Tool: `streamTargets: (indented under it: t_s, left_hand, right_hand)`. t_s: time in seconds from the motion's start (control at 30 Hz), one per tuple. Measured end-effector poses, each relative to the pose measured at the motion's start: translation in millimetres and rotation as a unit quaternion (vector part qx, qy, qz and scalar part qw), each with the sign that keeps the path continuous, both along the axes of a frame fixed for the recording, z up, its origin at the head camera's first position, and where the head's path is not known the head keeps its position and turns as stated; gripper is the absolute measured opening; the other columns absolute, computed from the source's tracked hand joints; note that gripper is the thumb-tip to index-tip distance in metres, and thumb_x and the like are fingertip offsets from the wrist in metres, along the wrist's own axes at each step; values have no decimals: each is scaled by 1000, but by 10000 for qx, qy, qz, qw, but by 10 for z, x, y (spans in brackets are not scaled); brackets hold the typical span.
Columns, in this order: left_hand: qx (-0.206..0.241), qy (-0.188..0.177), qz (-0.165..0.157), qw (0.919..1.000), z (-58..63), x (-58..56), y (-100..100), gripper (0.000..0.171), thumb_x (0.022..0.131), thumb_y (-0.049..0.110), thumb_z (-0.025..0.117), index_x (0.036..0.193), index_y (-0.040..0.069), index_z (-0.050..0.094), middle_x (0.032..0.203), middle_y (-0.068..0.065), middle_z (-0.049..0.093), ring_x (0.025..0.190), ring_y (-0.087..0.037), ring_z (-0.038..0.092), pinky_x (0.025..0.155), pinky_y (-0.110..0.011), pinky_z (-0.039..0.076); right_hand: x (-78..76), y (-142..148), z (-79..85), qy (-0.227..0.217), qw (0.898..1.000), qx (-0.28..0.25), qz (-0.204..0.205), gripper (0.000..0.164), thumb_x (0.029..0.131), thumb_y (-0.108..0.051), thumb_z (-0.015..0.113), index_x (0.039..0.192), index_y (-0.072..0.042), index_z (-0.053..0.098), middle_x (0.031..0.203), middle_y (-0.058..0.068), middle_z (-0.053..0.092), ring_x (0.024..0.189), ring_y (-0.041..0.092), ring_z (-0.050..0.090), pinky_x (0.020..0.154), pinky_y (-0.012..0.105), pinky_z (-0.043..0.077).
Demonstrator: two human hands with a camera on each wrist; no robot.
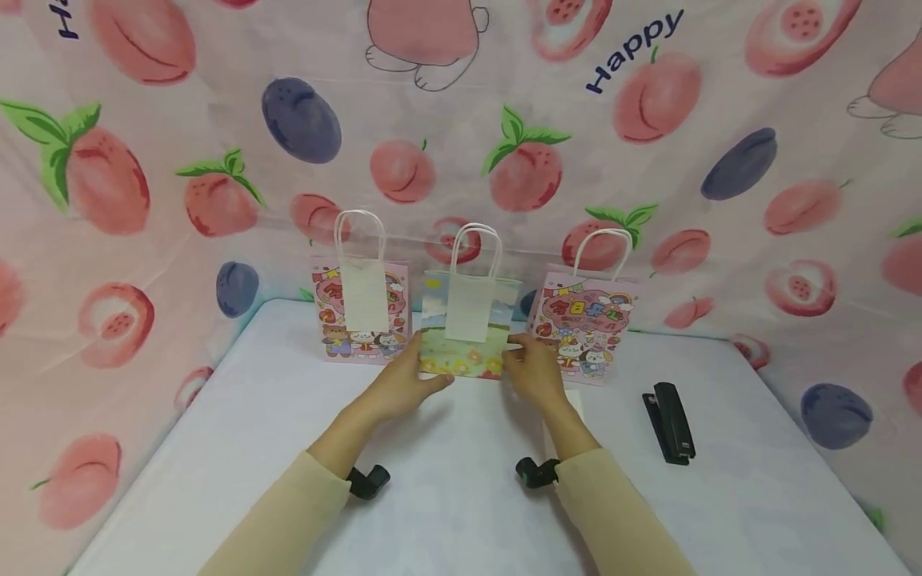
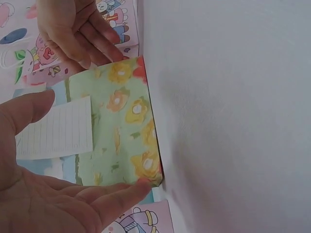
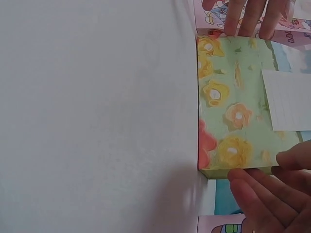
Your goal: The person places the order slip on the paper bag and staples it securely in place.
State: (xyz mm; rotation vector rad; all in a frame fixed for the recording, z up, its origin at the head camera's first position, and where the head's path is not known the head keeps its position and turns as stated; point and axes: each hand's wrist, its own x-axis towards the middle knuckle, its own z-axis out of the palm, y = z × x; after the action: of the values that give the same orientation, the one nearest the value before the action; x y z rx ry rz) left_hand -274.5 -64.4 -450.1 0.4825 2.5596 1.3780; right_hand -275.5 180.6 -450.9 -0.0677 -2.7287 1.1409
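Note:
A small paper gift bag (image 1: 442,358) with painted flowers and white twisted handles stands upright at the back of the table. A lined white paper slip (image 1: 469,310) hangs on its front. My left hand (image 1: 400,386) is at the bag's left side, fingers extended along it and thumb apart. At the opposite side, the fingers of my right hand (image 1: 535,370) touch the bag's edge. In the left wrist view the left fingertips (image 2: 144,184) lie at the bag's bottom corner. The right wrist view shows the right fingers (image 3: 252,194) against the side panel.
Pink cartoon gift bags stand on either side: the left one (image 1: 327,340) carries a white slip, and the right one (image 1: 583,320) is behind my right hand. A black stapler (image 1: 673,422) lies to the right. White paper (image 1: 574,400) is partly hidden under my right wrist.

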Motion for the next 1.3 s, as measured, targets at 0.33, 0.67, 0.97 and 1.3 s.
streamTargets:
  t_s: [0.33,0.67,0.97,1.3]
  left_hand:
    - [-107,-119,-28,9999,128,51,-62,97,98,44,70,165,4,13,165,-21,36,153,-41,34,122,-62,30]
    - [-499,-147,-107,9986,375,169,-122,86,99,49,66,161,4,28,159,-20,45,145,-41,47,115,-62,41]
    - [-500,-346,-189,9980,414,197,-105,76,98,50,67,152,0,44,147,-18,57,133,-35,61,106,-53,52]
    - [-384,-321,-658,9966,384,216,-23,77,98,49,67,155,5,42,146,-15,59,132,-31,62,109,-52,50]
  right_hand:
    - [105,51,49,-257,9983,42,518,44,99,-17,66,138,1,61,128,22,71,114,37,72,99,50,57]
    - [317,138,172,-293,9967,-354,668,44,100,-23,67,141,-8,61,132,15,70,115,33,71,94,48,60]
    - [497,310,253,-231,9947,-747,664,39,102,-22,66,140,-14,62,132,12,69,112,29,70,84,37,63]
    - [473,500,298,-34,9950,-668,744,36,102,-21,66,137,-13,64,131,13,70,104,28,70,80,34,62]
